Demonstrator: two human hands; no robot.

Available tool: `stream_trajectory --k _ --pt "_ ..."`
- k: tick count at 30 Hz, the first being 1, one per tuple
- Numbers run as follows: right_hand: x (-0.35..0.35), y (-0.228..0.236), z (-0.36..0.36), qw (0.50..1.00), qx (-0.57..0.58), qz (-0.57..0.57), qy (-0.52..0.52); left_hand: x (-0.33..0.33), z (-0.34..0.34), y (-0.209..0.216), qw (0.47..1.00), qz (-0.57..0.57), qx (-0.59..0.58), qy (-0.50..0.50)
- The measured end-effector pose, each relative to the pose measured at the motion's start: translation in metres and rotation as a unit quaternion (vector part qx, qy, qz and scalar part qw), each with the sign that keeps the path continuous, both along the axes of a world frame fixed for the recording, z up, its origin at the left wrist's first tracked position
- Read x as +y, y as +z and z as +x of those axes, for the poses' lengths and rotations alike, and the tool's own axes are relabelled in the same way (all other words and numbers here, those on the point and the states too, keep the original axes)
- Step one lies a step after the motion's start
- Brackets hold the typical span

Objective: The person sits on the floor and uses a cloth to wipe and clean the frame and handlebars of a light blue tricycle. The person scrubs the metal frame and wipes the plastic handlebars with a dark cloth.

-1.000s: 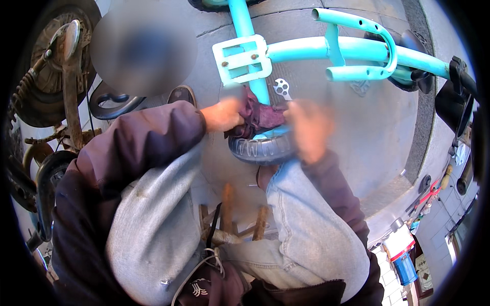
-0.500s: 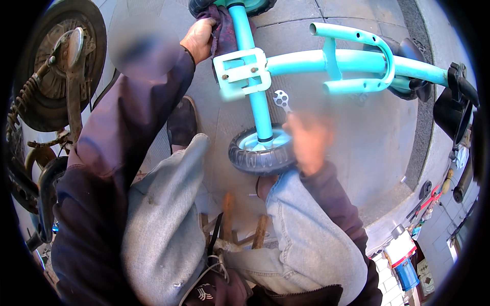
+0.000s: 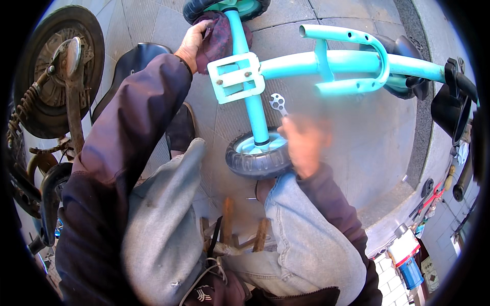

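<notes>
My left hand is closed on a dark purple patterned cloth, which it presses against the turquoise axle tube near the far wheel. In my right hand is a flat silver multi-hole wrench, its head pointing up and away from me. The hand is partly blurred. The wrench is beside the tube, apart from it. A turquoise tricycle frame lies before me, with a pale mounting bracket on its axle. The near black wheel rests by my right knee.
A larger dirty wheel with a coil spring stands at the left, near a black seat. Hand tools lie along the ledge at the right. A blue and white container sits at lower right. Wooden legs show below me.
The tricycle frame has shifted slightly left. My left hand and the cloth have moved a little down, showing more of the cloth. The wrench has moved slightly left in my right hand.
</notes>
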State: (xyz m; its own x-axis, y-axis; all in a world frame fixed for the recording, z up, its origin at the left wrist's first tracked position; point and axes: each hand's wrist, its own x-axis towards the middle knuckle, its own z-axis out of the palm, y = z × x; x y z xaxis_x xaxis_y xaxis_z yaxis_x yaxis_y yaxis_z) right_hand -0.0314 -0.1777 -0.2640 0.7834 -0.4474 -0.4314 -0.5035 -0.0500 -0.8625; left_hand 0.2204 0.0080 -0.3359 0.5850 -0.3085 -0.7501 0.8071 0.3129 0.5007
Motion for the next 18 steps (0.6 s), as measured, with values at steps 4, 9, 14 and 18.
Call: stream_trajectory --k 4,9,14,18 --pt "0.002 -0.002 0.001 1.0 -0.011 -0.012 0.011 -0.004 0.011 -0.01 0.988 -0.151 0.007 -0.046" --pt "0.003 -0.005 -0.001 0.999 -0.01 -0.011 0.032 -0.013 0.022 -0.046 0.99 -0.113 -0.019 -0.078" --pt "0.006 -0.008 -0.003 0.997 -0.04 -0.027 0.056 -0.015 0.018 -0.053 0.988 -0.147 -0.008 -0.038" --pt "0.008 -0.01 -0.004 0.997 -0.049 -0.031 0.045 -0.012 0.004 -0.03 0.979 -0.096 -0.014 -0.18"
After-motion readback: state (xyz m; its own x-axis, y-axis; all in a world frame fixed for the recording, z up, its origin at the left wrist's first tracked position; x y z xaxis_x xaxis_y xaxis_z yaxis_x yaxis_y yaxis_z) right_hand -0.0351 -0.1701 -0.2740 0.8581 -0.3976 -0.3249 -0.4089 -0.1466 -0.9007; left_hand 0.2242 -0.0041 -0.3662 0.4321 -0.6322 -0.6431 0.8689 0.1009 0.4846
